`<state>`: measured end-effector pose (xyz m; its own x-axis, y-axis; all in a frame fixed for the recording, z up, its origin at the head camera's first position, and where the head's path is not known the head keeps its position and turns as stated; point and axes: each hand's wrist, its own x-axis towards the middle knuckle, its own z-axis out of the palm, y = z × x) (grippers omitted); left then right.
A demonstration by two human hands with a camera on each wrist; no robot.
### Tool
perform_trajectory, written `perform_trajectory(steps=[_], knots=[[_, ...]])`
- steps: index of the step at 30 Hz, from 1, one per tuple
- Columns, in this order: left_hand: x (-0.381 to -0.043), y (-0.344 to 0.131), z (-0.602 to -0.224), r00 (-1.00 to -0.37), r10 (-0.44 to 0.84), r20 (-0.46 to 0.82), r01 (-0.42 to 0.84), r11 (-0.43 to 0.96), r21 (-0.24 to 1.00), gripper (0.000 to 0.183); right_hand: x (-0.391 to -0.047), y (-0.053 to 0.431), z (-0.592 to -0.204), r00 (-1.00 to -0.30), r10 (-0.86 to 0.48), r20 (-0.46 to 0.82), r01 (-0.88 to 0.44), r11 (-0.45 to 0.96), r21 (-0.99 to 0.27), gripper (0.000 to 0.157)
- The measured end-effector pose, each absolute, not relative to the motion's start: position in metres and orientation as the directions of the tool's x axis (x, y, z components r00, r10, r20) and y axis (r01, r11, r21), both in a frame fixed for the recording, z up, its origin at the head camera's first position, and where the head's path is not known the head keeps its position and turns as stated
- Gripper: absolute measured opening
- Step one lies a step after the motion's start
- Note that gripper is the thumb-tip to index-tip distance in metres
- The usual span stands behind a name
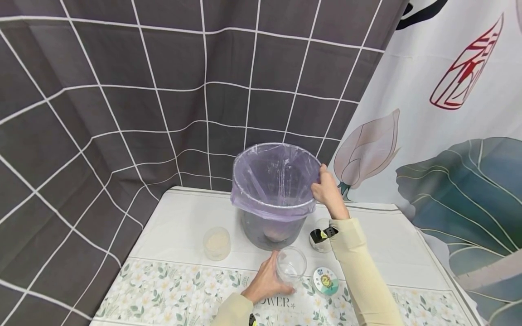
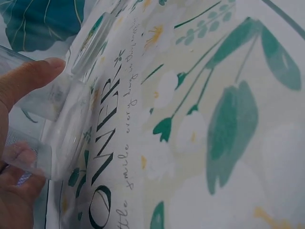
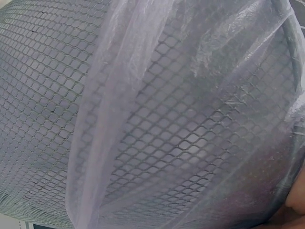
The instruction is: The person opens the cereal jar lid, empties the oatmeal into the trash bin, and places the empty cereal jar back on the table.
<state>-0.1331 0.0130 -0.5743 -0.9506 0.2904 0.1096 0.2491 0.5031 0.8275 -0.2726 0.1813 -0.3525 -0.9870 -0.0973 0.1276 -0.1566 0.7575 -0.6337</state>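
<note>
A mesh wastebasket stands on the table, lined with a thin purple plastic bag folded over its rim. My right hand grips that rim on the right side. In the right wrist view the bag hangs over the wire mesh, and only a bit of the hand shows at the edge. My left hand holds a clear round plastic jar in front of the basket. Thumb and fingers curl round it in the left wrist view, low over the tablecloth.
Left of the basket stands a clear tub with pale contents. Another clear container is partly hidden behind my right wrist. A round printed lid lies right of the held jar. A checked dark curtain hangs behind the floral-covered table.
</note>
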Motion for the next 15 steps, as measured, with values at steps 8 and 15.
perform_trajectory(steps=[8,15], knots=[[-0.1310,0.0135,-0.5788,-0.960,0.263,0.095,0.222,0.512,0.830,0.102,-0.2738,0.1807,-0.3514,-0.985,-0.100,0.144,-0.169,0.758,-0.630,0.072],[-0.1318,0.0151,-0.5807,-0.962,0.255,0.100,0.221,0.508,0.832,0.102,-0.2746,0.1830,-0.3505,-0.984,-0.113,0.138,-0.176,0.753,-0.634,0.073]])
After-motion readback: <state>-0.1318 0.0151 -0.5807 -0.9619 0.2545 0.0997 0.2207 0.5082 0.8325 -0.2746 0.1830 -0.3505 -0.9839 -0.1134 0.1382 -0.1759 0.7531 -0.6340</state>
